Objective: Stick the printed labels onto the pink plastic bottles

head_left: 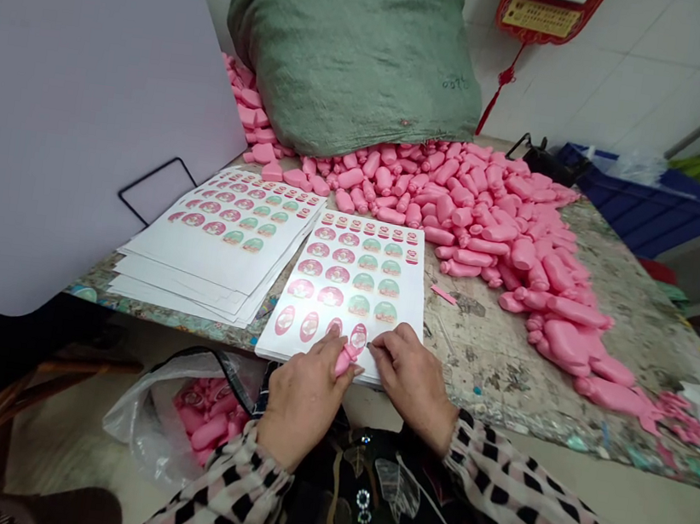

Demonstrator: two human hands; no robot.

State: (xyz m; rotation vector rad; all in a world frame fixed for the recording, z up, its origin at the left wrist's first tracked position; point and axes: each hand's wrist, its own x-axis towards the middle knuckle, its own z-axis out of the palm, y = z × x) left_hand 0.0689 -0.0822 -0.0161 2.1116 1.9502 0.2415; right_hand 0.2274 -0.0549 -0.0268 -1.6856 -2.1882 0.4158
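My left hand [308, 385] is closed round a small pink plastic piece [346, 359] at the near edge of a sticker sheet stack [344, 304]. My right hand [415, 382] lies at the sheet's near right corner, its thumb and fingers pressed together beside an oval sticker [358, 336]; anything between them is too small to make out. Pink and green round labels cover the sheet in rows, with oval ones along the near edge. A second stack of sticker sheets [196, 255] lies to the left.
Many pink bottle-shaped pieces [461, 199] spread behind and right of the sheets, under a large green sack [358, 48]. A blue crate [647, 207] stands at the right. Below the table, a plastic bag [155, 417] holds more pink pieces. A pale panel [86, 107] rises at the left.
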